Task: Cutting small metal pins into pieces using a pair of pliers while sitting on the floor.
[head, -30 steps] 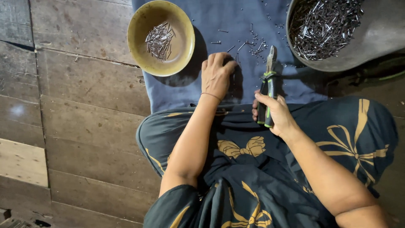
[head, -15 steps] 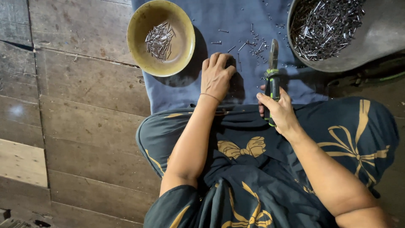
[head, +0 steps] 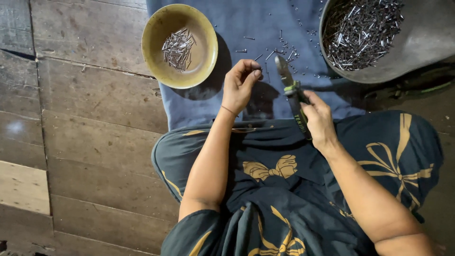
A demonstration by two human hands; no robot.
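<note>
The left hand (head: 240, 85) pinches one small metal pin (head: 258, 69) between its fingertips; the right hand (head: 319, 118) is clamped on one pair of pliers (head: 291, 92). Both hover over one blue cloth (head: 265, 28), between two bowls: one yellow bowl (head: 156, 33) and one grey bowl (head: 426, 42), each holding too many pins to count.

Green-handled pliers (head: 295, 97) tilted over blue cloth, thin metal pin (head: 258, 69) just beside its tip

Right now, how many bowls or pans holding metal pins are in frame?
2. A yellow bowl sits at the blue cloth's left edge, beyond the left hand. A grey metal pan, partly cut off, sits top right beyond the right hand holding pliers.
</note>
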